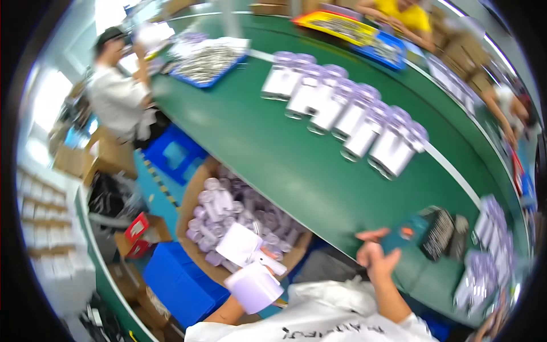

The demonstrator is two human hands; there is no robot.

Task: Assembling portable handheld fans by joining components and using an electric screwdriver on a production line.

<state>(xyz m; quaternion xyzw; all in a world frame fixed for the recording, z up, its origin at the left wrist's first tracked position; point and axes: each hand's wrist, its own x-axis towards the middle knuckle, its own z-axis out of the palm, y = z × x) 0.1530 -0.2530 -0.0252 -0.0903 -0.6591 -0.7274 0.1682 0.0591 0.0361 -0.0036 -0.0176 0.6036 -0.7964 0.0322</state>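
Note:
My left hand [268, 252], mostly hidden behind what it grips, is closed on a white device with a lilac round end [254, 289]. It holds the device over the near side of a cardboard box [188, 214], which is full of lilac and white parts [219, 202]. My right hand [377, 256] is at the green table's near edge, its fingers spread and nothing in them. Just beyond its fingertips lies a teal object with an orange spot [407, 232], blurred, of a kind I cannot make out. Beside that is a black ribbed object [437, 235].
White-and-lilac devices [347, 117] lie in a row across the green table [256, 142]; more are at the right [493, 228]. Blue trays [208, 80] hold small metal pieces. A blue bin [176, 279] and a blue stool [174, 151] flank the box. Several people work around the table.

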